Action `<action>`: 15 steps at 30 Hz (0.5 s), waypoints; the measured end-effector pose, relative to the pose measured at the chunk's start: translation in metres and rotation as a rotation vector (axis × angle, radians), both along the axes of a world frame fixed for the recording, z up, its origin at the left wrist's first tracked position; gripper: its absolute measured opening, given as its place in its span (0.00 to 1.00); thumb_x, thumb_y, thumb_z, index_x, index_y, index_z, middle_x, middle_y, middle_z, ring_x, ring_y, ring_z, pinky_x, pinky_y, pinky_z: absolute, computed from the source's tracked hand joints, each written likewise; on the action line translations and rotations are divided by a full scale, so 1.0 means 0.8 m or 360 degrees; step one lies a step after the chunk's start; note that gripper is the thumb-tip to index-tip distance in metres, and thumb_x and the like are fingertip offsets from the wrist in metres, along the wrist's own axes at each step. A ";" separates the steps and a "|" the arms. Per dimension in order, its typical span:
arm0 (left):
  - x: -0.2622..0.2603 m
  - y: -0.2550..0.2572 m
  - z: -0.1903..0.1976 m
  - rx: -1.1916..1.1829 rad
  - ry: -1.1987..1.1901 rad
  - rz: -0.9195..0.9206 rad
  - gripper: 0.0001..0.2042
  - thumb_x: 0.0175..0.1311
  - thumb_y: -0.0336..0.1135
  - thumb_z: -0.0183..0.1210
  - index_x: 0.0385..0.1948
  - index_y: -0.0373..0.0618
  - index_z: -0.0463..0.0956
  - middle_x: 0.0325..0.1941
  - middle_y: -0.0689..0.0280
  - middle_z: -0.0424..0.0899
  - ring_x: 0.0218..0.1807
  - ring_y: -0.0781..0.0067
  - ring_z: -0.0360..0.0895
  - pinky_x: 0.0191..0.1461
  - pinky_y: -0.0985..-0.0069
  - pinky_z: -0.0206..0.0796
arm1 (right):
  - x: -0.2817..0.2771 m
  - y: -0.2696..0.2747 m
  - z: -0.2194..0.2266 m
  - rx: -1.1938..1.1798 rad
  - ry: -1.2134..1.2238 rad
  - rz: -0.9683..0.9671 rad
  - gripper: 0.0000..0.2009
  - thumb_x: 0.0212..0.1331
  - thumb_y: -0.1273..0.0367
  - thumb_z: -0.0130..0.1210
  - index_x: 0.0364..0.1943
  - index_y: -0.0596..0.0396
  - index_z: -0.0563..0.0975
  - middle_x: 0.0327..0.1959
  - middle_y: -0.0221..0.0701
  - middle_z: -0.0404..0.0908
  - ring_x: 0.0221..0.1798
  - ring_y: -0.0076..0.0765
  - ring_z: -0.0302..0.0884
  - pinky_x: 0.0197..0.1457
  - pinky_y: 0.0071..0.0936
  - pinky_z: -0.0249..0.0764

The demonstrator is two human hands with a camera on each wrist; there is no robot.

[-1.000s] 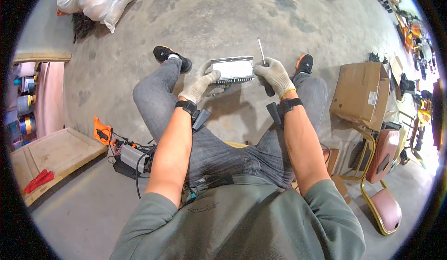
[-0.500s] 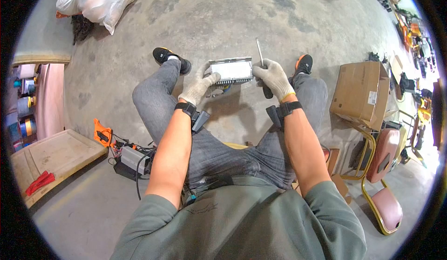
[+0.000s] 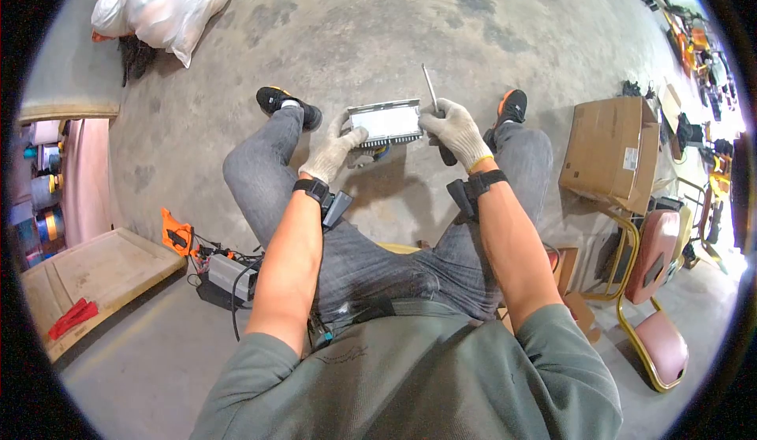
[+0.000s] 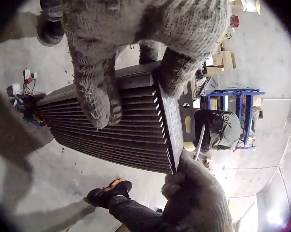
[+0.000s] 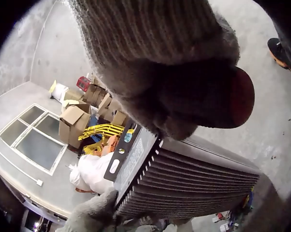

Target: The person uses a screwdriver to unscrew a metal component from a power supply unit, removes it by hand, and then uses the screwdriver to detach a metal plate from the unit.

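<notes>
A finned metal electronic box [image 3: 385,123] with a white label plate is held up between the knees. My gloved left hand [image 3: 333,148] grips its left end, thumb over the label side and fingers on the dark cooling fins [image 4: 111,125]. In my gloved right hand [image 3: 460,131] is a screwdriver [image 3: 429,85], its shaft pointing up and away and its dark handle [image 5: 208,94] in the palm. The right fingertips also touch the box's right end. Coloured wires with plugs [image 4: 28,104] hang from one end of the box.
On the left stand a low wooden platform [image 3: 118,259] with a red cloth [image 3: 73,318] and a grey device [image 3: 230,274] with cables. White sacks [image 3: 169,6] lie at the back left. A cardboard box [image 3: 603,152] and chairs with pink seats [image 3: 661,345] stand to the right.
Both hands have shifted slightly left together with the box and screwdriver. The grips look the same, and the head view has turned a little.
</notes>
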State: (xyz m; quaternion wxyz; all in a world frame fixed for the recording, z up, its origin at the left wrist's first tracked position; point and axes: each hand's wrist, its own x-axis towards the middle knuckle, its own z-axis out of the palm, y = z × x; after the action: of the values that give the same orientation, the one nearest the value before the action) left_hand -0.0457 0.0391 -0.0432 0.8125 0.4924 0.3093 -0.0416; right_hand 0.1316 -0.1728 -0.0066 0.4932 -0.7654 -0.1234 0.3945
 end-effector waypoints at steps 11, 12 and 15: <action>-0.002 -0.004 0.008 0.0305 0.0108 0.0012 0.39 0.69 0.36 0.67 0.78 0.37 0.55 0.69 0.50 0.76 0.61 0.61 0.82 0.54 0.68 0.84 | -0.002 0.002 0.001 0.0073 0.0051 -0.0029 0.12 0.59 0.68 0.65 0.43 0.61 0.81 0.31 0.28 0.81 0.30 0.22 0.78 0.34 0.24 0.79; -0.002 -0.004 0.010 0.0280 0.0132 0.0017 0.39 0.69 0.37 0.67 0.78 0.38 0.56 0.69 0.50 0.76 0.62 0.61 0.82 0.54 0.68 0.84 | -0.002 0.002 0.001 0.0068 0.0045 -0.0024 0.12 0.59 0.68 0.65 0.43 0.61 0.81 0.30 0.28 0.81 0.30 0.22 0.78 0.34 0.24 0.78; -0.001 -0.007 0.011 0.0270 0.0169 0.0024 0.39 0.69 0.37 0.67 0.78 0.38 0.56 0.68 0.51 0.77 0.62 0.60 0.82 0.54 0.68 0.83 | -0.002 0.002 0.002 0.0042 0.0030 -0.0017 0.11 0.59 0.68 0.65 0.42 0.60 0.81 0.30 0.28 0.81 0.29 0.22 0.77 0.33 0.24 0.78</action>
State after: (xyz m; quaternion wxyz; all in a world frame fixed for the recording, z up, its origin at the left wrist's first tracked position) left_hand -0.0465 0.0337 -0.0344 0.7505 0.5543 0.3582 -0.0352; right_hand 0.1298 -0.1713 -0.0049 0.5064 -0.7559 -0.1198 0.3973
